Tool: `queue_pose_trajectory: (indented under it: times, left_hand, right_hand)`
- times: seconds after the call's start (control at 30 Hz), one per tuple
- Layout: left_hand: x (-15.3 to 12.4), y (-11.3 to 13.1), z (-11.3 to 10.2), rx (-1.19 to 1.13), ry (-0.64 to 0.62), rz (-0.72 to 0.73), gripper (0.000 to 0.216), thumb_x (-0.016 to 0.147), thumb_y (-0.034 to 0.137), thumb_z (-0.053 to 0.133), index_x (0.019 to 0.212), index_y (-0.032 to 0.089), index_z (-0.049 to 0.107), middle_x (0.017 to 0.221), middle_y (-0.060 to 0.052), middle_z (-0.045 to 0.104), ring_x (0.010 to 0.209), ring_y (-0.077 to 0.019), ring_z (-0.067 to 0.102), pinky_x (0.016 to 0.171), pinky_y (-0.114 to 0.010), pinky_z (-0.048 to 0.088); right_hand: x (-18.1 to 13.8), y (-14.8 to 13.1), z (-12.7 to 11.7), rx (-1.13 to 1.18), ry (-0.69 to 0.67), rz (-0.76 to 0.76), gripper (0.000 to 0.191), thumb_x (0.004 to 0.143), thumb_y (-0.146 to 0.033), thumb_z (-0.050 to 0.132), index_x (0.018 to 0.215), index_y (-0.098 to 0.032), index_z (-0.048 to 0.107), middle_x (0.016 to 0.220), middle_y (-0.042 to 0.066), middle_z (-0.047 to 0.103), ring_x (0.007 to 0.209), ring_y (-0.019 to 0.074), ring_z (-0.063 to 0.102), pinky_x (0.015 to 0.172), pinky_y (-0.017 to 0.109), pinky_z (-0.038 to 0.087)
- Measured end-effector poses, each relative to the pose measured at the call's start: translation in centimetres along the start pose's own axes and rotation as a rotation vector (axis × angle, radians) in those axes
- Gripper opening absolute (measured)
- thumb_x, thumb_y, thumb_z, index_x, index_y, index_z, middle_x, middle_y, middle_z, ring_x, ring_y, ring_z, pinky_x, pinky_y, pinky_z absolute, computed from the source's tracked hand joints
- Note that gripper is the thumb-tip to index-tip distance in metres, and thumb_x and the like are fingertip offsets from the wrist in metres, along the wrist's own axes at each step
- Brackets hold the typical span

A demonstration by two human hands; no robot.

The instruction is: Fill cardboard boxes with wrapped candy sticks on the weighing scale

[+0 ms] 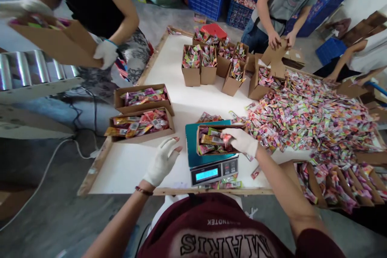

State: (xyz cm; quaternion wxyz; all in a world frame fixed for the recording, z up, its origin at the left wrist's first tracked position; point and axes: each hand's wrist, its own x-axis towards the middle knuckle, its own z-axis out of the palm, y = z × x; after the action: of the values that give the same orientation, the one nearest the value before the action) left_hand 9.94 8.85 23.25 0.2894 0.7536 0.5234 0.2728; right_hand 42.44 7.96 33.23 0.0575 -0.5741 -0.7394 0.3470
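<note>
A small cardboard box of colourful wrapped packets rests on the teal platform of a digital scale, whose blue display is lit. My right hand, in a white glove, reaches over the box's right end with its fingers closed on a small reddish packet. Left of the scale, my left hand hovers over the white table with nothing in it. Its fingers are apart and the fingertips poke bare out of the glove. Loose packets lie against the scale's front, and others behind it.
Two filled boxes stand at the table's left edge. A large heap of packets covers the right side. Several filled boxes stand at the back, more at front right. Co-workers handle cartons around the table.
</note>
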Motion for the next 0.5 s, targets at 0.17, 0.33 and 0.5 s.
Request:
queue_pose_trajectory:
  times: [0.17, 0.33, 0.5]
  left_hand:
    - [-1.6, 1.8, 1.9, -0.107, -0.027, -0.033, 0.044, 0.098, 0.05, 0.045, 0.117, 0.016, 0.065, 0.127, -0.015, 0.068, 0.12, -0.0258, 0.064, 0.109, -0.041, 0.052]
    - [-3.7, 2.6, 3.0, -0.135, 0.0, -0.162, 0.045, 0.094, 0.052, 0.05, 0.114, 0.015, 0.065, 0.127, -0.017, 0.067, 0.12, -0.0279, 0.064, 0.11, -0.044, 0.051]
    - [-8.4, 3.7, 4.3, -0.082, 0.06, -0.332, 0.046, 0.093, 0.051, 0.051, 0.117, 0.015, 0.065, 0.13, -0.015, 0.067, 0.121, -0.0282, 0.065, 0.109, -0.046, 0.052]
  right_hand:
    - [3.8, -1.5, 2.1, 0.012, 0.017, 0.039, 0.039, 0.074, -0.006, 0.062, 0.112, -0.01, 0.069, 0.116, 0.016, 0.074, 0.108, 0.0278, 0.068, 0.101, 0.041, 0.051]
    - [-1.1, 3.4, -1.8, 0.23, 0.104, -0.147, 0.062, 0.088, -0.028, 0.065, 0.147, -0.02, 0.047, 0.146, 0.009, 0.059, 0.133, 0.0188, 0.057, 0.115, 0.033, 0.044]
    - [-7.7, 15.3, -3.2, 0.297, 0.515, 0.341, 0.059, 0.091, -0.032, 0.061, 0.144, -0.013, 0.045, 0.138, 0.019, 0.063, 0.123, 0.0212, 0.063, 0.103, 0.036, 0.053]
